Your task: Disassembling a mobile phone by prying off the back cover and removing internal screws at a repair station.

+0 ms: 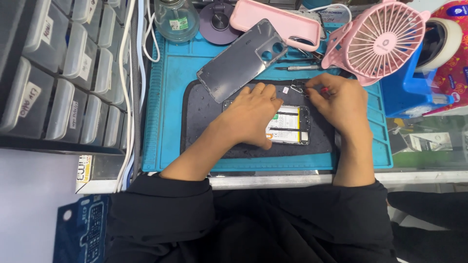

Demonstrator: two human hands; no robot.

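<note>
- The left hand [251, 114] is lying flat, fingers spread loosely, pressing down on the opened phone [291, 125].
- The right hand [336, 100] is pinching its fingertips together on a small red-tipped tool [323, 90] just above the phone.
- The phone is resting on a dark pad [204, 122] over the blue mat [165, 97].
- A removed back cover [241, 58] and pink fan [373, 41] are sitting on the bench [273, 181].

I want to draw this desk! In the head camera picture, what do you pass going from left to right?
Drawers → white cables → blue mat → left hand, resting on the opened phone → right hand → pink fan → tape roll.
</note>
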